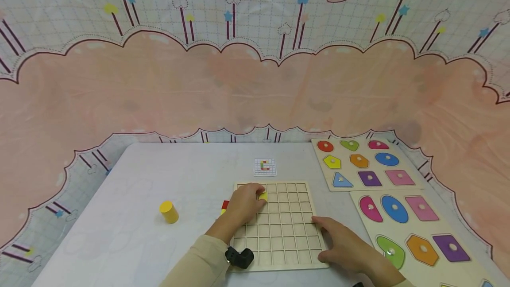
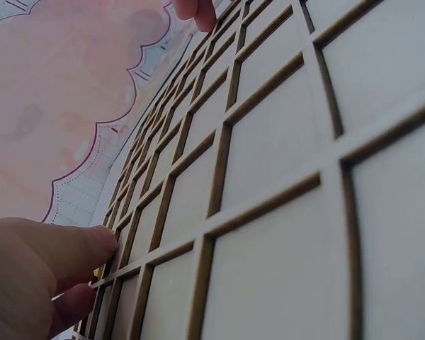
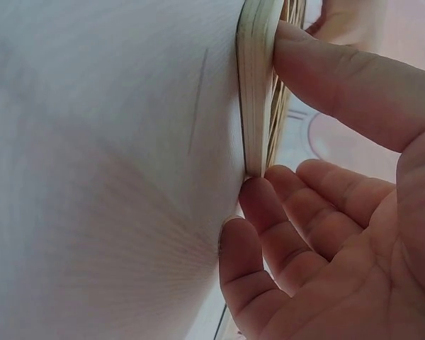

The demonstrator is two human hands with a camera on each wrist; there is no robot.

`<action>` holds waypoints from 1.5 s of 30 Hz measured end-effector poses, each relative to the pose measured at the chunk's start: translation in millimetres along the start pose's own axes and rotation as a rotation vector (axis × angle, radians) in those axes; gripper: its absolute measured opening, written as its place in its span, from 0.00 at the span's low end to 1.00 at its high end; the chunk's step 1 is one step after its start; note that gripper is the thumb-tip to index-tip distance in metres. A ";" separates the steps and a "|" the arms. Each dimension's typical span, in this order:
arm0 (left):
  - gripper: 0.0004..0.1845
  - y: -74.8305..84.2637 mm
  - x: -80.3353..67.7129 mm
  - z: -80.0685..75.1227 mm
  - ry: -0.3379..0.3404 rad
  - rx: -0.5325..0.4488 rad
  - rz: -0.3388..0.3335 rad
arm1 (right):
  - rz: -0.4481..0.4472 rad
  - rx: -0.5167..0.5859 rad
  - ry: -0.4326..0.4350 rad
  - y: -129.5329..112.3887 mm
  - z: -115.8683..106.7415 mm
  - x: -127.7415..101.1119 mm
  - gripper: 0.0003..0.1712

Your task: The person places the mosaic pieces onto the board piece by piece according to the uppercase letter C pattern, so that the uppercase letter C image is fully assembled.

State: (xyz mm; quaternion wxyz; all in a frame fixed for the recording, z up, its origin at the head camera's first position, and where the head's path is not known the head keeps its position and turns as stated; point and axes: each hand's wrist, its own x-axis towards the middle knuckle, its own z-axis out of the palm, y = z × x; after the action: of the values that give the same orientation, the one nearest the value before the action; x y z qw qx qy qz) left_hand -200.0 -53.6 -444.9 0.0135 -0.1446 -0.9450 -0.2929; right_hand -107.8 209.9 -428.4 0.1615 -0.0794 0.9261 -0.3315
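Firstly, the yellow cylinder stands on the worktop, well apart from the grid, apparently to leave its cells unobstructed. Red and yellow blocks lie just beside the grid's left edge, presumably for short reach; the left forearm partly hides them. The left hand pinches a yellow piece between thumb and finger at the grid's upper left, a grip suited to small cells; whether the piece is seated cannot be told. The card lies just beyond the grid, probably for easy viewing. The right hand, thumb and fingers spread, touches the grid's right edge, likely bracing it. Two puzzles lie rightmost, seemingly set aside.
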 end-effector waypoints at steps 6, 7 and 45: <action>0.11 -1.3 -2.5 -3.2 -0.011 -0.010 -0.008 | 0.008 -0.009 0.008 -0.7 0.8 0.8 0.48; 0.11 -1.7 -2.8 -3.4 -0.013 -0.015 -0.007 | 0.009 -0.009 0.008 -0.8 0.8 1.0 0.48; 0.22 -54.1 -45.9 -52.0 0.003 -0.020 -0.154 | 0.009 0.002 0.019 0.5 3.1 -0.4 0.48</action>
State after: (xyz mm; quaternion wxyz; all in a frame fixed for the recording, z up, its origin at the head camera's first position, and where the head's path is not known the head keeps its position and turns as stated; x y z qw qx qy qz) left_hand -174.3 -137.3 -436.6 -0.0089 -0.0712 -0.9503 -0.3028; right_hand -106.3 208.6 -430.9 0.1544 -0.0720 0.9276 -0.3324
